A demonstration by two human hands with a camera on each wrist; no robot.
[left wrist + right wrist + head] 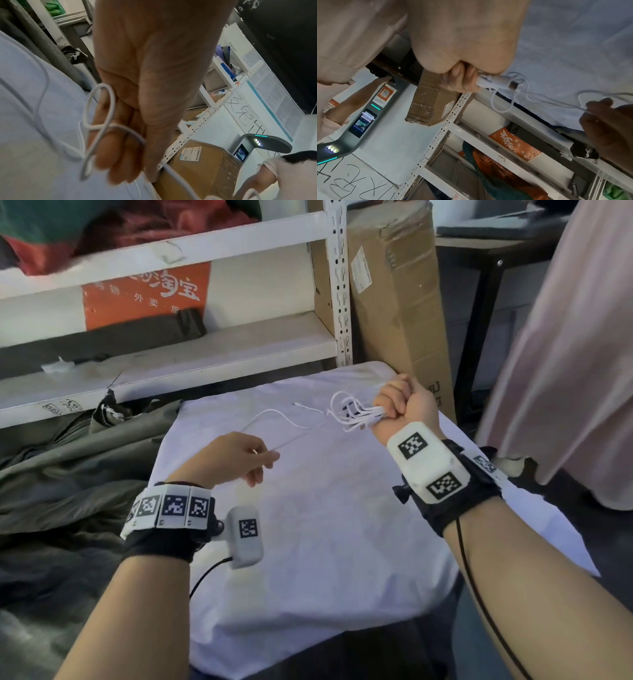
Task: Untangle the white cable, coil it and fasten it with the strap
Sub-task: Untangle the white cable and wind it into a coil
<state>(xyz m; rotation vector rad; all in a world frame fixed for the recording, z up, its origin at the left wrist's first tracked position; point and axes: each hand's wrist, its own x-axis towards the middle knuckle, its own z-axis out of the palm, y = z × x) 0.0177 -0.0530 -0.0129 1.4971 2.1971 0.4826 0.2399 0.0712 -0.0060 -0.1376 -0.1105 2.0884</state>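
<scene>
Between the thumb and curled fingers of the left hand (233, 458) a single run of the white cable (356, 414) was pinched; in the left wrist view a small loop of it was seen wound about one finger (106, 152). The right hand (404, 405) was clenched into a fist around a bundle of loops, gathered at the far right of the cloth-covered table (325, 542). From that fist several short loops fanned out to the left, and a USB plug (512, 85) was seen jutting from the bundle in the right wrist view. Between the two hands a slack strand was stretched just above the cloth, and a further length, ending in a slim connector (298, 404), was laid on the cloth at the far side.

The cable was judged thin, light and limp, with a smooth jacket likely to slip through a loose pinch. The loops would spring apart if the fist were eased, so the bundle was best held across its middle, where all turns cross. The free run was best fed through the left fingertips under light tension, and the plug ends were not to be pulled upon. No strap could be made out in any view.

Behind the table a white metal shelf (171, 361) and a tall cardboard box (394, 292) were seen.
</scene>
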